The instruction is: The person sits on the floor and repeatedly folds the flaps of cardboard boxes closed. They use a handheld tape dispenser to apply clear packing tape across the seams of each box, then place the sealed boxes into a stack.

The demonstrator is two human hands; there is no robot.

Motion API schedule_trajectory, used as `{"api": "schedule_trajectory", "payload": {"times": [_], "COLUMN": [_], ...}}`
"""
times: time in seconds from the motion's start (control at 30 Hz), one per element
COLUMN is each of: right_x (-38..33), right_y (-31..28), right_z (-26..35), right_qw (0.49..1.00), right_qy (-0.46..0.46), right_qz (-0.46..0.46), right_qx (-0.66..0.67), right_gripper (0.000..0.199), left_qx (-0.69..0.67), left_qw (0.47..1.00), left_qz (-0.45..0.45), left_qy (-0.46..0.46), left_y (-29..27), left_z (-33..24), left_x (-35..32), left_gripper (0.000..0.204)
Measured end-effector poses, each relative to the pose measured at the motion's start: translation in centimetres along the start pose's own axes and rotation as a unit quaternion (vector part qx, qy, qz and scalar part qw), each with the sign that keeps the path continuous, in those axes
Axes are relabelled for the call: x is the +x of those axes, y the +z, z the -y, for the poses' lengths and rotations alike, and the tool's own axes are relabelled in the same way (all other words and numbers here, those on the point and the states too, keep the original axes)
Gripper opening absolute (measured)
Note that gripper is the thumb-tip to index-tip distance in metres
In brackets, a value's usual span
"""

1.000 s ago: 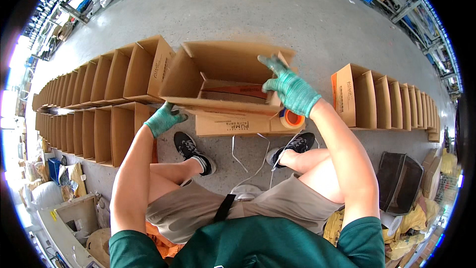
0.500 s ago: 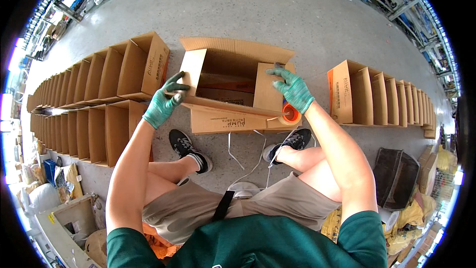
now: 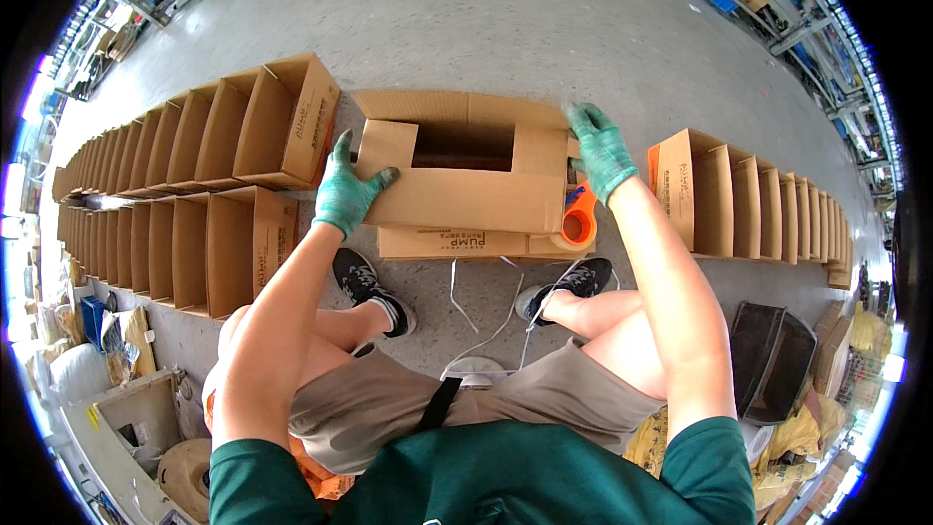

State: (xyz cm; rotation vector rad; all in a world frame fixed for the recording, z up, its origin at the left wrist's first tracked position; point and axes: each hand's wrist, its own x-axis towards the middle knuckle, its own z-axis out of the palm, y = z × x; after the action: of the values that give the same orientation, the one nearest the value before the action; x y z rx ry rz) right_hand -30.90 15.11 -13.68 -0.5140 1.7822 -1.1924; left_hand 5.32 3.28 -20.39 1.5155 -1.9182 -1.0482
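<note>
The box point(image 3: 466, 175) stands on the floor point(image 3: 505, 29) before the person's feet. Left hand point(image 3: 347, 192) presses its left flap, grip released; right hand point(image 3: 600, 149) grasps its right flap. Tape roll point(image 3: 579, 224) touches the box's right corner.

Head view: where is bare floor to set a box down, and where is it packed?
The widest free patch is the grey concrete floor beyond the open box under the left hand and right hand. The left rows of boxes and right row of boxes are packed. Shoes and white straps crowd the near floor.
</note>
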Motion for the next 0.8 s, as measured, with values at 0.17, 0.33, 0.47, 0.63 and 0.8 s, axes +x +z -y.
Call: {"api": "schedule_trajectory", "payload": {"times": [0.17,0.33,0.47,0.63,0.8], "right_x": [-0.1,-1.5,-1.6,-1.0,-1.0], "right_y": [-0.8,1.7,2.5,2.0,2.0], "right_z": [-5.8,-6.6,-5.8,-7.2,-8.1], "right_qw": [0.913,0.955,0.931,0.913,0.917], "right_qy": [-0.218,-0.200,-0.226,-0.265,-0.287], "right_qz": [0.080,0.096,0.088,0.066,0.064], "right_qx": [-0.335,-0.198,-0.272,-0.302,-0.270], "right_gripper": [0.057,0.059,0.062,0.071,0.070], "left_qx": [0.008,0.041,-0.025,-0.100,-0.061], "left_qw": [0.998,0.999,1.000,0.995,0.998], "left_qz": [-0.014,-0.006,-0.011,0.031,0.020], "left_qy": [0.057,0.030,0.016,0.006,0.009], "left_y": [-0.3,-0.6,0.0,0.1,0.4], "left_z": [-0.7,-0.8,1.2,1.7,1.4], "left_x": [-1.5,-2.0,-1.5,-1.1,-1.2], "left_gripper": [0.099,0.066,0.057,0.057,0.056]}}
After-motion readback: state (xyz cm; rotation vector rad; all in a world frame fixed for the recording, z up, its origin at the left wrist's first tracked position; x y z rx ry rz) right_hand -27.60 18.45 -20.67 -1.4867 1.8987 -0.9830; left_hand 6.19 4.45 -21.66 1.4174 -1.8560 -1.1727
